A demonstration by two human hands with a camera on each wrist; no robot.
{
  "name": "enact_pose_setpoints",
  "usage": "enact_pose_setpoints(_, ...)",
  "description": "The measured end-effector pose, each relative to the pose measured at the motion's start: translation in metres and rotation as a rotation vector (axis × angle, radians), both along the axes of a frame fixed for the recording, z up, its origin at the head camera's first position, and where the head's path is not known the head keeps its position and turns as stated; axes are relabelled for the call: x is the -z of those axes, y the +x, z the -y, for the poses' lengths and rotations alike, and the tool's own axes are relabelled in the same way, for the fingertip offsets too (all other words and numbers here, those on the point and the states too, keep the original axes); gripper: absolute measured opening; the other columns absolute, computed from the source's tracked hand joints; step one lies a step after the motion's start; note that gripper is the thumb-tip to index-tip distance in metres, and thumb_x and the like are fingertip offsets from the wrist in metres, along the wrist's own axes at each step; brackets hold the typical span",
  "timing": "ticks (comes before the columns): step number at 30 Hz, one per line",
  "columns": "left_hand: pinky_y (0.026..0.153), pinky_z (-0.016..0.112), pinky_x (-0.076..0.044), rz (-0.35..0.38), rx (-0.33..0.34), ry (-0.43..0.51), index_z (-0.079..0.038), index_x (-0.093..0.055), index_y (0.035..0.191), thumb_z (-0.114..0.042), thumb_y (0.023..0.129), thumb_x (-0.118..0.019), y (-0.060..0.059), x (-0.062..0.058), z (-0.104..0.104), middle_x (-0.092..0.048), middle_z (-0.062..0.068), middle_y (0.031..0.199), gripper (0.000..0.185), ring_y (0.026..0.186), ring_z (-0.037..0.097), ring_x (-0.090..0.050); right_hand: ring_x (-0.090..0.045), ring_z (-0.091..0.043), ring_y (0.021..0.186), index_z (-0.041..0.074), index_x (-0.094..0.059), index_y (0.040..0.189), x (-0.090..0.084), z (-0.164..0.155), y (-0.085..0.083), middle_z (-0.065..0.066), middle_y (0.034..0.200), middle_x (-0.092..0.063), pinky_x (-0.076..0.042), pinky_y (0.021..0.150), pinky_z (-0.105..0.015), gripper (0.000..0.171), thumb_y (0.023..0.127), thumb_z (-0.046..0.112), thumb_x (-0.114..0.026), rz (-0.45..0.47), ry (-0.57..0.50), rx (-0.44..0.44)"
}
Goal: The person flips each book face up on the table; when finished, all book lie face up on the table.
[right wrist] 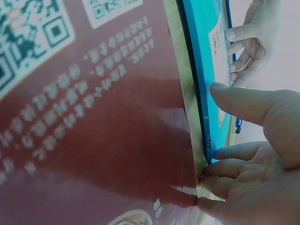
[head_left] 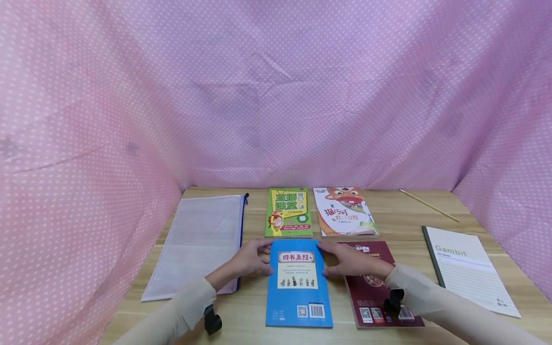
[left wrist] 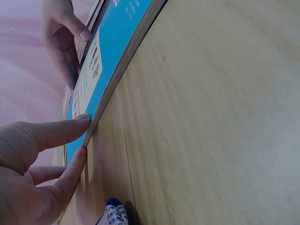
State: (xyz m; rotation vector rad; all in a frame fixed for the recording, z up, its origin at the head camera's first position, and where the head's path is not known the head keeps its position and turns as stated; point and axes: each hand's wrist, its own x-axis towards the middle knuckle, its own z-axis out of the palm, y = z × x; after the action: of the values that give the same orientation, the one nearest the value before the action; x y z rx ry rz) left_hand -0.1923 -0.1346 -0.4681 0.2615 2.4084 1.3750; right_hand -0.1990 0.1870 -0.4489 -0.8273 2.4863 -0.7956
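My left hand [head_left: 247,258] and right hand [head_left: 351,259] rest unclenched against opposite long edges of the blue book [head_left: 297,294], flat on the table [head_left: 246,314] beside the maroon book [head_left: 366,294]; I'd press evenly to avoid skew.

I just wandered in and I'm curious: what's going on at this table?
A person has both hands on a blue book: the left hand at its left edge, the right hand at its right. The right arm reaches across a maroon book. Behind these, on the wooden table, lie a green book and a white book. A mesh pouch lies to the left; a notebook and a pencil lie to the right.
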Motion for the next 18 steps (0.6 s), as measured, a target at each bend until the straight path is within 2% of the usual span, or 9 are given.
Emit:
enact_pose_setpoints(11, 0.083, 0.029, -0.063, -0.010, 0.013, 0.006, 0.001, -0.051, 0.147, 0.002, 0.073, -0.089, -0.0021, 0.0014, 0.0004, -0.056, 0.015, 0.124, 0.083, 0.099, 0.020, -0.066, -0.037, -0.042, 0.148, -0.002, -0.038, 0.155, 0.0040, -0.0023, -0.0023, -0.021, 0.159, -0.042, -0.037, 0.117, -0.061, 0.076, 0.096, 0.032, -0.072, -0.023, -0.045, 0.003)
enact_pose_setpoints(18, 0.083, 0.029, -0.063, -0.001, 0.013, 0.014, 0.001, -0.050, 0.147, 0.002, 0.072, -0.089, -0.0029, 0.0017, 0.0010, -0.055, 0.015, 0.126, 0.084, 0.101, 0.021, -0.064, -0.035, -0.043, 0.149, -0.002, -0.038, 0.154, 0.0038, -0.0040, -0.0010, -0.022, 0.160, -0.040, -0.036, 0.118, -0.060, 0.072, 0.098, 0.029, -0.070, -0.021, -0.087, 0.002)
